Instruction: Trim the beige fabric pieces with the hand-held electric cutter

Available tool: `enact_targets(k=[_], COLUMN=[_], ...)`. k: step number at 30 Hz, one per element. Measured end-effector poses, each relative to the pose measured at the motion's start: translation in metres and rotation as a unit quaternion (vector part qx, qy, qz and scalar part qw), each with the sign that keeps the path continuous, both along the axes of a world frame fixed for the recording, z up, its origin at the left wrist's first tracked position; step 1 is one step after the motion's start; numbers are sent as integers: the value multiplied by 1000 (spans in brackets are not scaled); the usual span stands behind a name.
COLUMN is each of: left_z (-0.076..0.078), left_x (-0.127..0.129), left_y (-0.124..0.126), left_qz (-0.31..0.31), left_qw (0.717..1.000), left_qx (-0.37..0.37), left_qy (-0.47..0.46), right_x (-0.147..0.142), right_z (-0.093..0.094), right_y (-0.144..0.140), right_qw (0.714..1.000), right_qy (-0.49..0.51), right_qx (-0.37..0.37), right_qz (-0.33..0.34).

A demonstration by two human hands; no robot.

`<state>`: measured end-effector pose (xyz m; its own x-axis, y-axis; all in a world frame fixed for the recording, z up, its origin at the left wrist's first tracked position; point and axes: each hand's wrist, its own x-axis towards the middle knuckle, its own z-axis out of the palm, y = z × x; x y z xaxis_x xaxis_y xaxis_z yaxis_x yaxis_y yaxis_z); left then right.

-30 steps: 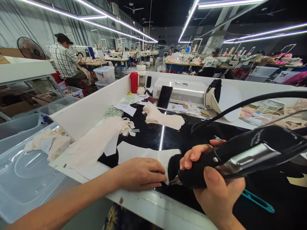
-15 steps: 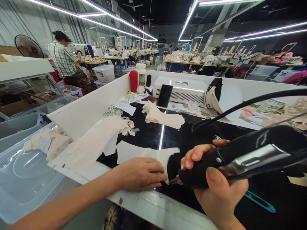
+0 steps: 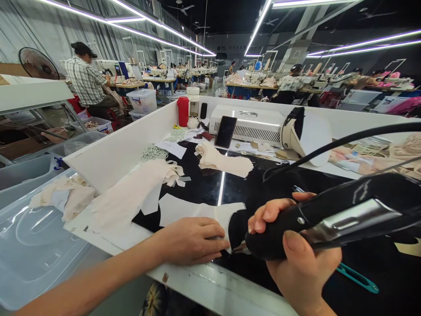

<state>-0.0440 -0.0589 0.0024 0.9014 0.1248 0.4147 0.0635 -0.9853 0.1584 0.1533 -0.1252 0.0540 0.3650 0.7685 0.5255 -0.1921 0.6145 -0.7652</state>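
Observation:
My left hand (image 3: 194, 240) lies with its fingers stretched out over the near right end of a white, pattern-shaped flat piece (image 3: 187, 210), at the front of a shiny black work surface (image 3: 210, 186). In my right hand (image 3: 299, 250) is a black corded electric hand tool (image 3: 332, 215) with a silver lever along its side. Its narrow metal tip points left, close to my left fingertips and the edge of the white piece. A teal slotted tool (image 3: 358, 277) rests on the black surface beside my right wrist.
Pale fabric pieces (image 3: 131, 188) lie at the left, and a folded stack (image 3: 223, 160) farther back. Behind stand a phone (image 3: 226, 131), a white vented box (image 3: 246, 120) and a red cup (image 3: 183, 112). A black cable (image 3: 355, 135) arches across the right. Co-workers sit beyond the white side walls.
Almost nothing differs. Both hands and the tool keep their places, with only a very slight shift of the whole view.

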Motion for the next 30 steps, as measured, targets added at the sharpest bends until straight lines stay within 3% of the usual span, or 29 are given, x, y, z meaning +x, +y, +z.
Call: enact_targets(k=[13, 24, 30], left_z=[-1, 1, 1], left_x=[0, 1, 2], left_y=[-2, -3, -4], left_qz=[4, -1, 1], left_qw=[1000, 1000, 1000], left_qx=[27, 11, 10], left_qy=[-12, -18, -22], right_x=[0, -2, -3], right_z=[-1, 8, 5], right_y=[0, 4, 7], right_qw=[1000, 999, 1000], right_qy=[7, 34, 27], right_qx=[3, 6, 5], right_qz=[5, -24, -8])
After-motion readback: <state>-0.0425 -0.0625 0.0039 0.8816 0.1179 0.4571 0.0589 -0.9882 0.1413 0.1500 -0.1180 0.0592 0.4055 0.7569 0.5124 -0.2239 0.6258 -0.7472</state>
